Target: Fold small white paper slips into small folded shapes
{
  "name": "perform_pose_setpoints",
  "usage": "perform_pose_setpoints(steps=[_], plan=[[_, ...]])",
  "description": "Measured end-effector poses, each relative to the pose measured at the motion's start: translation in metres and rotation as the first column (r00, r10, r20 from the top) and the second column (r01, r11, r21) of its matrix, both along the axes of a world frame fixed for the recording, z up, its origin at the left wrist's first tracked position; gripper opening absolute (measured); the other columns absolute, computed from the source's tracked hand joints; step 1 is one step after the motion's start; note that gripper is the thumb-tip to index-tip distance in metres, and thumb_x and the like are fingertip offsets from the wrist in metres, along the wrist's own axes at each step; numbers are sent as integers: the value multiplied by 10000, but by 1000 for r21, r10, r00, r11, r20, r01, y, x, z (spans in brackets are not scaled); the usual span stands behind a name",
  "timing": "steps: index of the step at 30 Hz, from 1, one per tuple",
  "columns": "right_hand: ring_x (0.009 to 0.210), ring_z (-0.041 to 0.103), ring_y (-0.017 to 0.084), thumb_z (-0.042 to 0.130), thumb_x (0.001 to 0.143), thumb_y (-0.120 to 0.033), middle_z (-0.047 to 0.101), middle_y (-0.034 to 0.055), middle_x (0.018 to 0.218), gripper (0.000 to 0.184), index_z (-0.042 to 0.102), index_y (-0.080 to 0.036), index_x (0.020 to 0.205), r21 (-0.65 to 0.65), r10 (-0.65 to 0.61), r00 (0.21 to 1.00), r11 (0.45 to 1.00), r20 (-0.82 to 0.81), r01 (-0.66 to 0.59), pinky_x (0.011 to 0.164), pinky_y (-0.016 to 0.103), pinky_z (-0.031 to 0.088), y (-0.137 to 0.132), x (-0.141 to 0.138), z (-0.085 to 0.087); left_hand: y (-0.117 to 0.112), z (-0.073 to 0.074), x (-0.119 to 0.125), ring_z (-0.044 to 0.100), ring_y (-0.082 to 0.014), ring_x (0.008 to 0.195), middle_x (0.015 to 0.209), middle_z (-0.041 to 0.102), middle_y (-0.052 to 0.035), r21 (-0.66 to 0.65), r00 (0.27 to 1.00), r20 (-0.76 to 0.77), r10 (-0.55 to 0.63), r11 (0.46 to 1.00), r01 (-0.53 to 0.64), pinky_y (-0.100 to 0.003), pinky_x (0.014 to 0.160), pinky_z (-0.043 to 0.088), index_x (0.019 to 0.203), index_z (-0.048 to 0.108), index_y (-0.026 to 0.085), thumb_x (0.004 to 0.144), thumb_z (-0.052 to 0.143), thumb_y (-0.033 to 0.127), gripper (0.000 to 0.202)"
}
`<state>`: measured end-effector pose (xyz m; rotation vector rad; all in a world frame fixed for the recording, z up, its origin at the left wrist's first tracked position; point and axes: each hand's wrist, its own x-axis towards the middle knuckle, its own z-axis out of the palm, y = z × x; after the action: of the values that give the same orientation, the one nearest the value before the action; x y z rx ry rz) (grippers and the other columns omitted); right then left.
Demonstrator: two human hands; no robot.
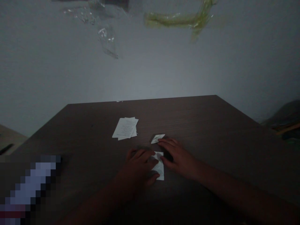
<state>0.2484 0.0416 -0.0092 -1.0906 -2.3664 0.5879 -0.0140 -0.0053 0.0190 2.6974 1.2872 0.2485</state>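
Both my hands rest on a small white paper slip lying on the dark wooden table. My left hand lies over the slip's left side, fingers bent and pressed on the paper. My right hand lies flat with its fingers stretched out towards the slip's upper edge. A small folded piece of paper sits just beyond my right fingertips. A short stack of printed paper slips lies farther back to the left.
The table stands against a pale wall with strips of clear tape and yellowish tape stuck on it. A blurred-out patch covers the lower left. Dim objects lie off the table's right edge.
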Motion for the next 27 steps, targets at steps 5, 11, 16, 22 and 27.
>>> perform_pose_setpoints(steps=[5,11,16,22,27], plan=[[1444,679,386,852,881,-168,751,165,1487,499,722,-235,1358,-37,-9,1000,999,-29,8,1238,622,558,-2,2,6,2,-10,-5,774,-416,1357,1534,829,-89,-25,999,28,18,1000,-18,-653,1262,531,1451,824,336,989,872,329,465],[1275,682,378,942,814,-235,734,121,1300,432,697,-256,1169,-61,-15,1000,998,25,16,1117,597,589,-24,-10,11,3,-18,-10,747,-417,1400,1588,802,-85,-1,999,37,17,1000,-17,-652,1283,521,1527,785,380,968,867,317,568],[1206,691,352,925,783,-157,728,101,1212,399,646,-251,1052,-50,-144,988,988,53,146,1054,531,579,-8,-15,10,6,-14,-9,742,-438,1402,1576,799,-116,-11,1000,14,0,1000,1,-676,1249,545,1485,823,336,989,855,345,497],[1086,690,299,880,823,-126,712,80,1123,342,592,-248,962,-26,-236,971,971,41,237,937,436,556,17,-12,12,6,-16,-8,744,-421,1395,1567,800,-100,13,1000,-2,3,1000,-3,-612,1208,577,1483,821,342,982,881,333,505],[1032,681,284,877,816,-114,699,63,1088,351,588,-256,956,-10,-270,963,963,20,270,876,405,536,17,-11,6,8,-21,-9,727,-410,1425,1590,783,-106,-8,1000,14,5,1000,-5,-636,1232,559,1515,802,342,1002,870,356,518]])
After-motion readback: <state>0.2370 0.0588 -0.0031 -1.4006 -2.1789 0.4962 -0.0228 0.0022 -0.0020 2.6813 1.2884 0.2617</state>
